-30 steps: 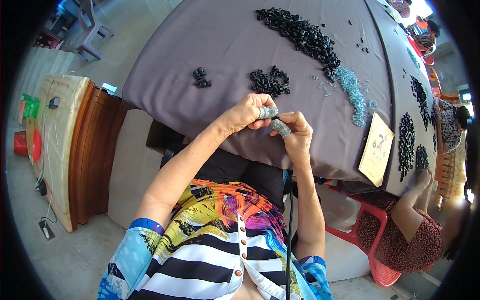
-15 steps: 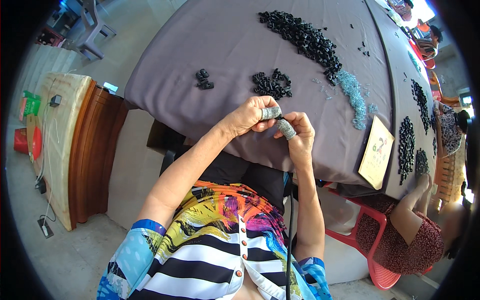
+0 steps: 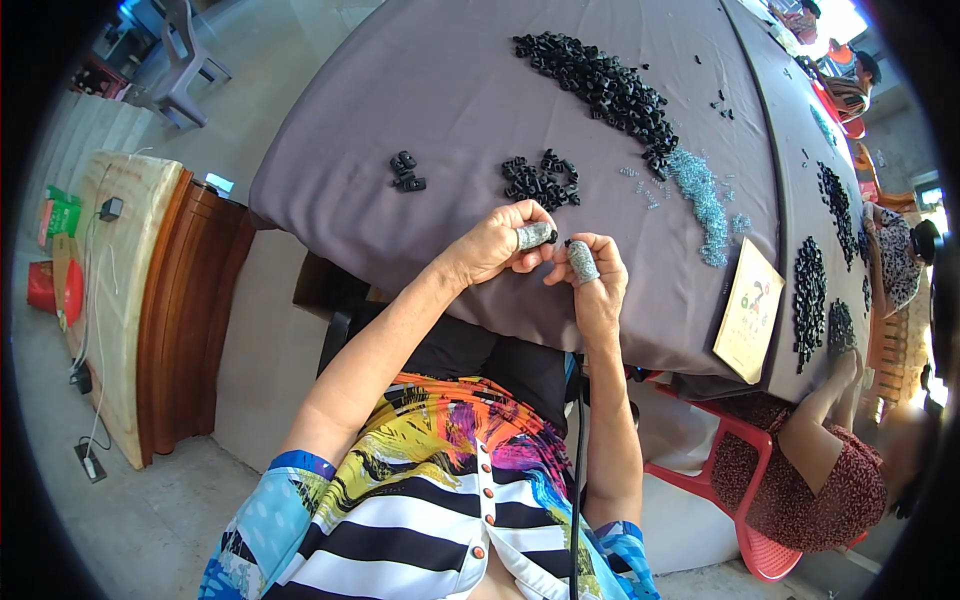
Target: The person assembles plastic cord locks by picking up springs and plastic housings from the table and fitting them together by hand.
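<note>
Left grip and right grip are each pinching one black piece at the near table edge, no longer touching each other.

Daylight glares white at upper right; the bench sits softly lit, edges bowing toward blackness.
</note>
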The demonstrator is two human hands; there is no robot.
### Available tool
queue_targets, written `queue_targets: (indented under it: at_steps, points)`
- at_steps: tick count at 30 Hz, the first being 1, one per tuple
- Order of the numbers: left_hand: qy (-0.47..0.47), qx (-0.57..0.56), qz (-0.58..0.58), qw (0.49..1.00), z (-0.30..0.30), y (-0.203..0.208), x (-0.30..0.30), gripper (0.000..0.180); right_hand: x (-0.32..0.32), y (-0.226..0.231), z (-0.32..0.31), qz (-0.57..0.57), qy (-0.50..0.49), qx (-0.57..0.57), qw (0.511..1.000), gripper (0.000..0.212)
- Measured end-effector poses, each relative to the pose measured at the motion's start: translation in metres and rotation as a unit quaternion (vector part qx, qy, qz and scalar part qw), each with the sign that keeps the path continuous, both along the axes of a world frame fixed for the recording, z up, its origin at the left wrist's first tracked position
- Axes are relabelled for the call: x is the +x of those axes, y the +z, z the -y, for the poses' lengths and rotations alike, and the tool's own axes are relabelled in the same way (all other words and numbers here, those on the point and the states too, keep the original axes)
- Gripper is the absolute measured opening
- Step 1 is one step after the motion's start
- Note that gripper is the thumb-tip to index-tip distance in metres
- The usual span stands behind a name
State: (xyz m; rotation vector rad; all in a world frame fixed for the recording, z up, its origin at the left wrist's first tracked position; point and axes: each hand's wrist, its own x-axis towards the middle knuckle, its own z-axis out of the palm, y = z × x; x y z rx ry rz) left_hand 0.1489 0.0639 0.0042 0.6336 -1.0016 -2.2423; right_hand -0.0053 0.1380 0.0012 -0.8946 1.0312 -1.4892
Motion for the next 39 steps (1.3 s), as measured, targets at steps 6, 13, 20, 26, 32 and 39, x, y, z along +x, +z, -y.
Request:
queue_targets:
  at_steps: [6,13,20,26,32,39]
  points:
    - [-0.008,-0.019,0.007,1.0,-0.001,0.001,0.001,0.007,0.003,0.006,0.003,-0.005,0.004,0.027,1.0,0.007]
    - [0.006,-0.073,0.034,0.997,-0.005,0.003,-0.001,0.009,0.003,0.004,0.006,-0.021,-0.002,0.031,0.999,0.003]
    - [0.012,-0.127,0.044,0.991,-0.008,-0.002,-0.001,0.008,0.001,0.005,0.005,-0.026,0.006,0.04,0.999,0.003]
    - [0.025,-0.121,0.052,0.991,-0.01,0.0,0.0,0.008,-0.002,0.003,0.006,-0.031,0.022,0.019,0.999,0.005]
    - [0.009,-0.128,0.051,0.99,-0.011,0.003,0.002,0.005,0.0,0.013,0.007,0.022,0.035,0.043,0.998,0.006]
    - [-0.022,-0.104,0.026,0.994,-0.007,0.003,0.007,0.004,-0.005,0.005,0.008,0.029,0.079,-0.019,0.996,0.009]
